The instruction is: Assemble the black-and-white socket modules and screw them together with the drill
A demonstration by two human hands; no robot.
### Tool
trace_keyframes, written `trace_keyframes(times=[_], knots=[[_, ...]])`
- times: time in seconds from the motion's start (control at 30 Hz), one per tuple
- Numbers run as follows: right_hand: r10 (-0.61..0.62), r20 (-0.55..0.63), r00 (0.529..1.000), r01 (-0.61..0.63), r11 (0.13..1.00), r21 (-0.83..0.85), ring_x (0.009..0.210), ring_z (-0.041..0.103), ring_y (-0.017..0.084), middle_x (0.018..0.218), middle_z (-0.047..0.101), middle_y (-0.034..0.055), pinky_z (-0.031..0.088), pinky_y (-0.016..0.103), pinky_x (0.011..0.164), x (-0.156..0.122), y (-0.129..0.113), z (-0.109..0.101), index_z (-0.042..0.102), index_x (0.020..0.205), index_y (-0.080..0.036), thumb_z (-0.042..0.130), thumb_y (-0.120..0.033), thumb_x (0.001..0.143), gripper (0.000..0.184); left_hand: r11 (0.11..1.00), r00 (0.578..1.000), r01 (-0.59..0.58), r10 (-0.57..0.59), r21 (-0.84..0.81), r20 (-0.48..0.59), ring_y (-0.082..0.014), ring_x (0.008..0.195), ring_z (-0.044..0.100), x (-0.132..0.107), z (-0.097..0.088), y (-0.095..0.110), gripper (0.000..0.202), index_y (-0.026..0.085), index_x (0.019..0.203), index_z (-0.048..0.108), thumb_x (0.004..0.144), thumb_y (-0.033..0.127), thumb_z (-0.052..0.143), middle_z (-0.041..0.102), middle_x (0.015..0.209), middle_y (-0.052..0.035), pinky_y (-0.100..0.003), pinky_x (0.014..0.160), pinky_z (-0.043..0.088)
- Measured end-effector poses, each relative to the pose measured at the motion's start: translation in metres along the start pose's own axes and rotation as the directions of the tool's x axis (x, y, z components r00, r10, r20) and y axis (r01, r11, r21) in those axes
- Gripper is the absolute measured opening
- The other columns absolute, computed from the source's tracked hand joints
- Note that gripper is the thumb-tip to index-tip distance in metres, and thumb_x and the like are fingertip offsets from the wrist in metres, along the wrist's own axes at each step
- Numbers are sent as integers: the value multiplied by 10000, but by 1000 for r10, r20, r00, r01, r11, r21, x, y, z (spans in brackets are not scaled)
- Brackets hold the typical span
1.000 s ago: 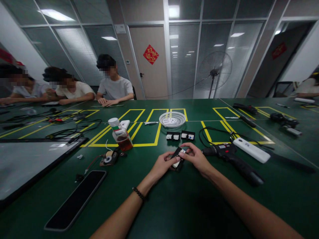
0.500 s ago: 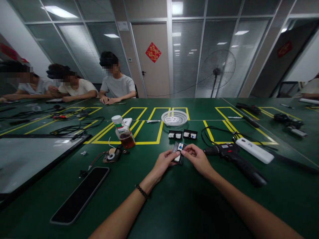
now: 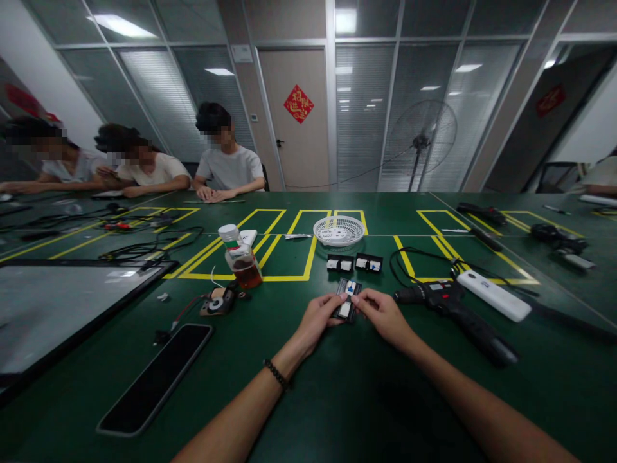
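Note:
A small black case with white blocks and a blue mark (image 3: 345,310) lies between my two hands over the table. My left hand (image 3: 318,317) grips it from the left, thumb on top and fingers partly hidden beneath. From the other side, my right hand (image 3: 383,312) presses thumb and bent fingers against its right edge near the middle. Just beyond stand two similar pieces, a left black case with white blocks (image 3: 339,264) and a right one with a blue mark (image 3: 369,264), apart from my hands.
A white basket (image 3: 339,231) is behind the cases. To the right lie a black power tool (image 3: 457,315) and a white power bank (image 3: 494,294). Leftward are a bottle of amber liquid (image 3: 243,260), a phone (image 3: 157,379) and a framed panel (image 3: 72,315). Several people sit across the table.
My right fingers have straightened somewhat and sit closer against the case's right edge. The case stays in my left hand, and the view has shifted slightly.

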State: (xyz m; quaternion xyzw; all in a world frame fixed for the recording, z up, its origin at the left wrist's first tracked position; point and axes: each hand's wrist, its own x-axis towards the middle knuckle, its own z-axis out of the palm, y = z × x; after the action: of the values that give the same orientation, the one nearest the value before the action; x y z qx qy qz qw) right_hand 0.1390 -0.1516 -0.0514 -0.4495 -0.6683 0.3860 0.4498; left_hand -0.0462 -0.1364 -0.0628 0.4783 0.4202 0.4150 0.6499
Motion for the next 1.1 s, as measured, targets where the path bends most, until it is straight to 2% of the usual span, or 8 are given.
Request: trace_keyframes(times=[0.17, 0.33, 0.53, 0.63, 0.77, 0.97, 1.1], knots=[[22, -10, 1000, -22, 999, 32, 621, 508, 159, 683, 579, -7, 363, 262, 578, 0, -2, -2, 651, 802, -201, 582, -478, 891, 299, 1000, 999, -12, 12, 2, -44, -180, 843, 665, 1, 2, 1, 436, 141, 985, 711, 772, 521, 689, 708, 947, -95, -274, 712, 566], [76, 66, 995, -87, 981, 174, 569, 459, 135, 634, 515, -33, 314, 244, 535, 2, -2, 0, 589, 795, -202, 591, -512, 875, 320, 1000, 999, -9, 9, 0, -53, -173, 799, 665, 0, 3, 0, 450, 129, 970, 713, 766, 529, 690, 711, 904, -94, -262, 680, 564], [64, 135, 989, -94, 970, 226, 546, 405, 118, 626, 473, -45, 288, 239, 531, 2, 2, 2, 556, 795, -203, 573, -530, 885, 340, 999, 998, -40, 40, 15, -48, -160, 766, 650, -2, 3, -1, 440, 122, 969, 714, 777, 516, 683, 705, 863, -82, -230, 640, 537], [78, 145, 986, -111, 966, 235, 549, 401, 119, 631, 467, -46, 290, 239, 529, 2, 3, 2, 552, 811, -204, 570, -555, 875, 358, 999, 998, -40, 41, 32, -51, -163, 765, 651, -1, 4, 0, 442, 127, 974, 712, 772, 519, 684, 705, 857, -76, -242, 653, 536], [37, 157, 987, -68, 979, 195, 574, 421, 127, 646, 477, -40, 316, 248, 562, 0, -2, 1, 543, 785, -205, 544, -530, 901, 345, 998, 996, -50, 53, 43, -69, -150, 750, 646, -1, 5, 1, 430, 139, 971, 710, 760, 513, 698, 699, 833, -58, -216, 636, 519], [10, 104, 995, -25, 989, 145, 593, 435, 136, 654, 479, -33, 335, 256, 570, -3, -10, 1, 542, 779, -211, 518, -479, 933, 310, 999, 998, -45, 45, 0, -38, -153, 760, 649, -2, 6, 3, 438, 135, 995, 705, 775, 513, 687, 704, 850, -63, -234, 665, 530], [57, 128, 990, -82, 976, 201, 545, 420, 118, 657, 494, -33, 304, 233, 488, -3, -4, -1, 573, 848, -213, 542, -487, 919, 285, 998, 998, -64, 64, 15, -25, -156, 788, 655, -3, 5, 5, 443, 142, 1037, 695, 773, 498, 700, 709, 895, -64, -224, 664, 524]])
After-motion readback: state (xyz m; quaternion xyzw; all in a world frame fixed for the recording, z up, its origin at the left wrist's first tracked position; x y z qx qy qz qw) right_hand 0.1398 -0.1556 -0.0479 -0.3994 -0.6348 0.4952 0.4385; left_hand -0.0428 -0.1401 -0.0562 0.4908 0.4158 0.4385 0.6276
